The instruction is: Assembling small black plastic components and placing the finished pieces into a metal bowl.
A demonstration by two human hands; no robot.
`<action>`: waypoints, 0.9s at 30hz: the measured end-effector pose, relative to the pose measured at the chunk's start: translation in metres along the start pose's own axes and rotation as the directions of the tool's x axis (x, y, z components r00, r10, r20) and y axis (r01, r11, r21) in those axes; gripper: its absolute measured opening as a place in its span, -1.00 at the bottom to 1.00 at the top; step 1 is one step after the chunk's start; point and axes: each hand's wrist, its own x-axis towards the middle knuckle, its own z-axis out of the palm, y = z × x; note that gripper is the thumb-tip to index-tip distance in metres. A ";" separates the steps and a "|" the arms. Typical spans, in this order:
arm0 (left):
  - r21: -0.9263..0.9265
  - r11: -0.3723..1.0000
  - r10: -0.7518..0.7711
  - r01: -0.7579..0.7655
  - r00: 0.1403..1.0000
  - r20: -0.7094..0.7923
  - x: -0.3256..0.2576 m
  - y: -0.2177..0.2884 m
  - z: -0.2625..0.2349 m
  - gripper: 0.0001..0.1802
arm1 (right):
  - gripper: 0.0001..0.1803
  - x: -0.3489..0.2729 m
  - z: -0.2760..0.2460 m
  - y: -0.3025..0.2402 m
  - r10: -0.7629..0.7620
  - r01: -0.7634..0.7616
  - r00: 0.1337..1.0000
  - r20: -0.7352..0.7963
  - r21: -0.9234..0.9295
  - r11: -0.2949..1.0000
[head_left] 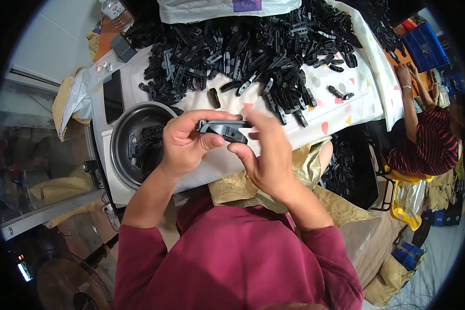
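Note:
Between the thumb and fingers of my left hand (183, 142) is a black plastic clip-like part (227, 130), long and narrow, held level above the table's near edge. My right hand (270, 155) is at the part's right end, its thumb and fingers apart and the fingertips blurred by motion. Whether those fingertips touch the part I cannot make out. Beyond my hands lies a large heap of similar black parts (232, 51) on a patterned white cloth (341, 113). One loose part (214, 98) lies just past my left hand.
Beside my left forearm stands a metal bowl (117, 160) with black parts inside. A dark phone-like slab (113, 97), a grey block (122, 48) and a bottle (117, 14) are at the left. A white sack (206, 11) lies behind the heap. Another person (423, 137) works at the right.

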 end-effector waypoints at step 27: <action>0.877 0.136 -0.232 0.461 0.876 -0.424 0.133 -0.094 -0.033 -0.65 | -0.84 0.027 0.048 0.130 0.059 0.160 0.930 0.363 -0.543 0.824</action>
